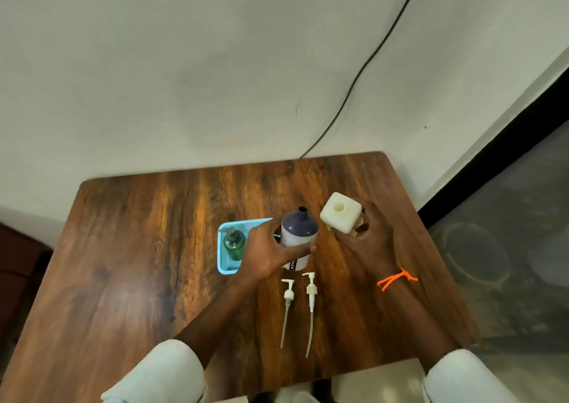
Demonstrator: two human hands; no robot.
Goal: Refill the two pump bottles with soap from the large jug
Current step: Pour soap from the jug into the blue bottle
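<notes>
My left hand point(271, 253) grips a round bottle point(298, 233) with a dark grey shoulder, a white label and an open neck, standing at the table's middle. Just to its right, my right hand point(368, 239) holds a square cream bottle point(340, 213), also open at the top. Two white pump heads lie side by side on the table in front of the bottles, tubes pointing toward me: the left pump point(288, 302) and the right pump point(311, 298). No large jug is in view.
A light blue mesh tray point(226, 267) sits left of my left hand and holds a green pump bottle point(234, 244). The wooden table point(138, 264) stands against a white wall, down which a black cable point(363, 70) runs. Grey floor lies to the right.
</notes>
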